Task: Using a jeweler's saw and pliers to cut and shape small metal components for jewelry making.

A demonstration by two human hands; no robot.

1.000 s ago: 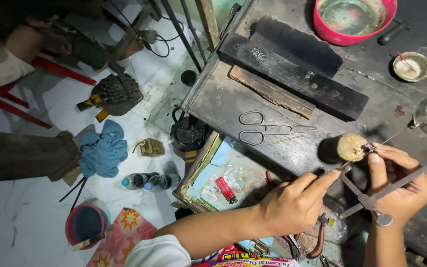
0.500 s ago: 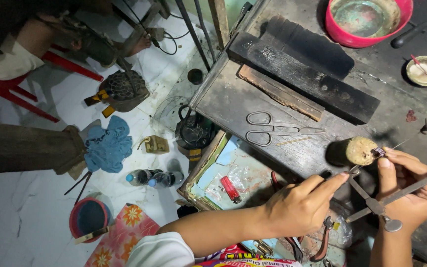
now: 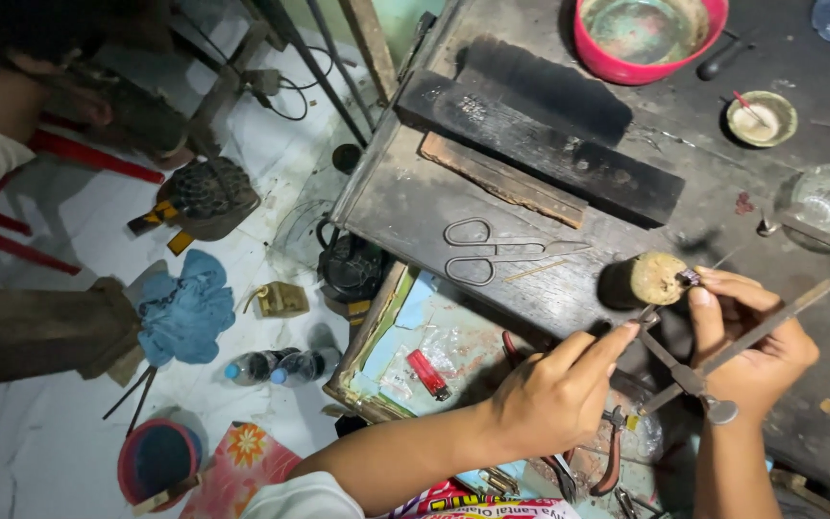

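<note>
Now, small piece pinched in right hand, against wooden peg

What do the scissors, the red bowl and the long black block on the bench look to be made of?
Scissors: bare grey metal with a dull sheen. Red bowl: probably plastic, smooth and uniformly red, its inside stained. Black block: likely charred or blackened wood, matt and square-edged; uncertain.

— We've got the left hand up by the round wooden peg, forefinger stretched toward it.

— And our right hand pinches a tiny piece against it, saw frame across the fingers; scissors lie nearby.
</note>
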